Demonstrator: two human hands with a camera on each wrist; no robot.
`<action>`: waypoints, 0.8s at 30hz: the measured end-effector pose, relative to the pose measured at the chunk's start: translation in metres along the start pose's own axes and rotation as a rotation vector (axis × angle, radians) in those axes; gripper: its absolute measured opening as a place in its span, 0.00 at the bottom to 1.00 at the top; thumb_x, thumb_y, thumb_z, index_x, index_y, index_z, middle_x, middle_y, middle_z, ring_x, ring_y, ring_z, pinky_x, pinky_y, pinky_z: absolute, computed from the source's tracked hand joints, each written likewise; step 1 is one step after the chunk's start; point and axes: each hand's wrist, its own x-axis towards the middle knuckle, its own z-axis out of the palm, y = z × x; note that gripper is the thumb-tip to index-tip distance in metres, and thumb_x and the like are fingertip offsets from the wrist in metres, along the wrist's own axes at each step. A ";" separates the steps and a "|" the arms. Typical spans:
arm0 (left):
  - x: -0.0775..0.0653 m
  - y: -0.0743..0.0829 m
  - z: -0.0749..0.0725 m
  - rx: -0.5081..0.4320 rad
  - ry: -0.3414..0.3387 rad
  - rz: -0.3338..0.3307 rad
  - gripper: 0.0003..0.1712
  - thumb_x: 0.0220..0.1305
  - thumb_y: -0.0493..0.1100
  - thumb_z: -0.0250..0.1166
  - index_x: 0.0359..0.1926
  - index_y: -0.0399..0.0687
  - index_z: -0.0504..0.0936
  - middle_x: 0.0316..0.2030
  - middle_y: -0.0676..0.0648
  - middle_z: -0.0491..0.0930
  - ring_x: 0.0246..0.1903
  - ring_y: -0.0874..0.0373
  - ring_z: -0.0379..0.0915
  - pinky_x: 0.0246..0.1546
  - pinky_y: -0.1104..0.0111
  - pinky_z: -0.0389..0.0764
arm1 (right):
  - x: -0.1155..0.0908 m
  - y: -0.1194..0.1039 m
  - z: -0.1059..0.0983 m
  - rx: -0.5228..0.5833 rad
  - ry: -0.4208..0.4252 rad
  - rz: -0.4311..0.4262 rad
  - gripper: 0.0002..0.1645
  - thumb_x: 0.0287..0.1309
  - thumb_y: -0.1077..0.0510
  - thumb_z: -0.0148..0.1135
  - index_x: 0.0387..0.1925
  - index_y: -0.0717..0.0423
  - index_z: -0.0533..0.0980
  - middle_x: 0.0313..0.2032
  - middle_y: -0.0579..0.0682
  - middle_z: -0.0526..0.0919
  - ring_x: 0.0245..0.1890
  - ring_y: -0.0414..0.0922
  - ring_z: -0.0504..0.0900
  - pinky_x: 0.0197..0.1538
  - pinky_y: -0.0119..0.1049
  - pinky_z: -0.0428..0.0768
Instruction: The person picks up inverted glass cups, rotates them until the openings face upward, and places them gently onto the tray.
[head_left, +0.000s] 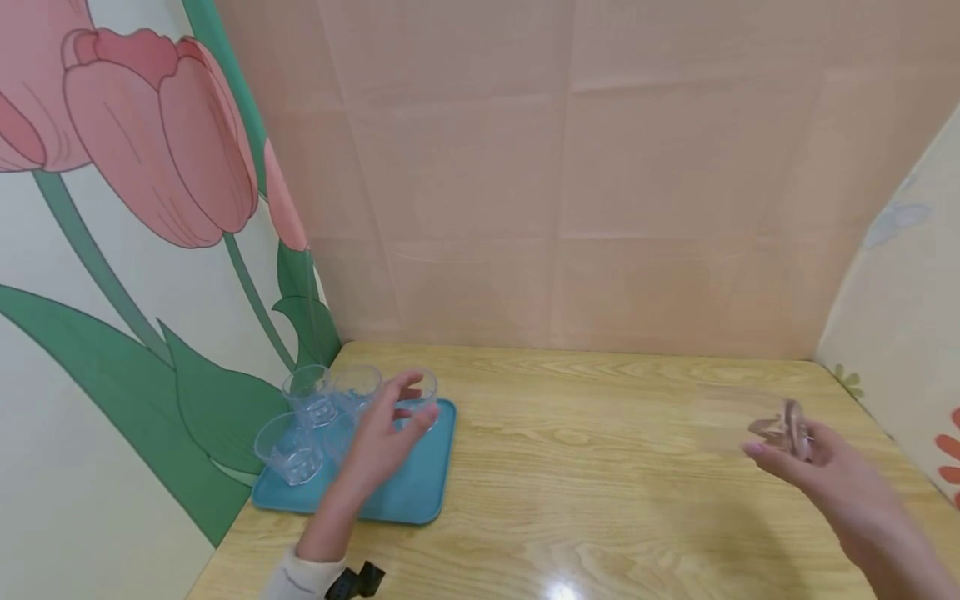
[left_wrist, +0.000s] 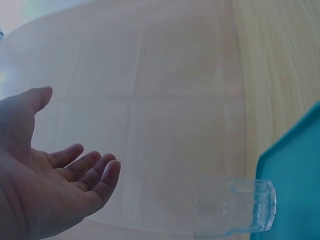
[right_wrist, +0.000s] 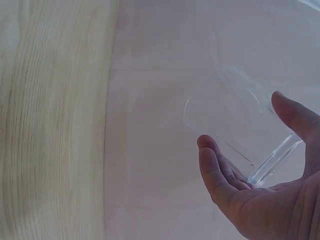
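My right hand (head_left: pixel 832 471) grips a clear glass (right_wrist: pixel 235 120) by its thick base, thumb on one side and curled fingers on the other. The glass is tilted on its side, its mouth pointing away from the palm, above the right part of the table. My left hand (head_left: pixel 390 433) hovers over the blue tray (head_left: pixel 431 508), fingers loosely bent and parted from the thumb, holding nothing. Several clear glasses stand upright on that tray, including one at front left (head_left: pixel 288 450) and one (left_wrist: pixel 250 207) nearest my left hand, partly hidden behind its fingers in the head view.
The wood-grain table (head_left: pixel 570 467) reaches back to a pinkish cloth backdrop (head_left: pixel 562 183). A tulip-printed panel (head_left: pixel 157 142) borders the tray side, and a pale printed panel (head_left: pixel 907 317) stands at the right. Black gear (head_left: pixel 356 579) sits on the left wrist.
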 end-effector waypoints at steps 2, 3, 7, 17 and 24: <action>0.001 0.002 0.003 -0.014 -0.007 0.013 0.34 0.68 0.51 0.68 0.70 0.48 0.70 0.65 0.44 0.74 0.60 0.45 0.75 0.56 0.48 0.78 | -0.001 -0.003 0.007 0.022 0.004 -0.035 0.39 0.74 0.43 0.54 0.75 0.58 0.57 0.72 0.76 0.55 0.67 0.72 0.56 0.59 0.75 0.59; 0.001 0.003 0.004 -0.021 -0.009 0.018 0.34 0.68 0.51 0.69 0.70 0.48 0.70 0.65 0.45 0.74 0.60 0.45 0.75 0.56 0.48 0.78 | -0.001 -0.003 0.009 0.014 0.009 -0.054 0.35 0.75 0.44 0.54 0.74 0.55 0.60 0.71 0.73 0.59 0.66 0.66 0.61 0.59 0.71 0.62; 0.001 0.007 0.009 -0.041 -0.024 0.036 0.34 0.67 0.50 0.69 0.70 0.48 0.70 0.64 0.44 0.74 0.60 0.45 0.75 0.56 0.48 0.78 | 0.000 -0.008 0.022 0.045 -0.001 -0.089 0.31 0.74 0.46 0.56 0.73 0.46 0.63 0.68 0.52 0.69 0.59 0.35 0.68 0.60 0.69 0.62; 0.000 0.016 0.026 -0.067 -0.103 0.021 0.35 0.67 0.52 0.69 0.72 0.54 0.69 0.64 0.46 0.75 0.58 0.43 0.75 0.57 0.47 0.77 | 0.007 -0.026 0.063 0.363 -0.114 -0.257 0.27 0.75 0.61 0.54 0.71 0.55 0.64 0.61 0.34 0.78 0.57 0.32 0.79 0.56 0.26 0.75; 0.000 0.025 0.039 -0.086 -0.186 0.010 0.39 0.65 0.57 0.70 0.73 0.62 0.66 0.67 0.52 0.71 0.61 0.48 0.72 0.57 0.49 0.77 | 0.010 -0.041 0.091 0.664 -0.236 -0.395 0.27 0.73 0.70 0.49 0.69 0.56 0.65 0.62 0.47 0.79 0.61 0.41 0.80 0.62 0.31 0.76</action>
